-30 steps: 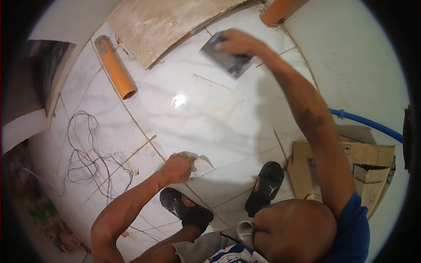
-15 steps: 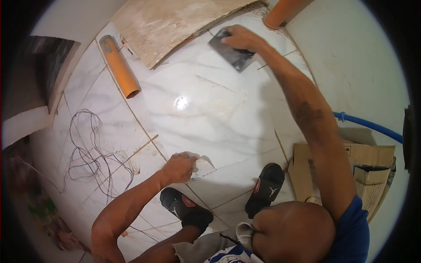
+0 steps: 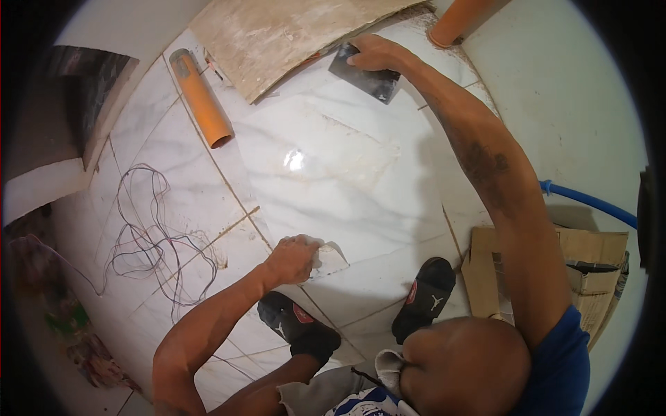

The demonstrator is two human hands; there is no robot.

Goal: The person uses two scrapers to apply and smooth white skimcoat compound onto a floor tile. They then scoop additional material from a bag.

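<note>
I see the white tiled floor (image 3: 347, 208), then the beige board (image 3: 291, 38) on its far side. The black pad (image 3: 371, 82) is just beside that board, gripped by the right hand (image 3: 378, 53). The left hand (image 3: 293, 258) curls low; from here I can't tell whether it holds anything.

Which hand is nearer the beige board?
Right. The right hand, on the black flat tool, is close to the edge of the beige board; the left hand is much farther off, by the left sandal.
</note>
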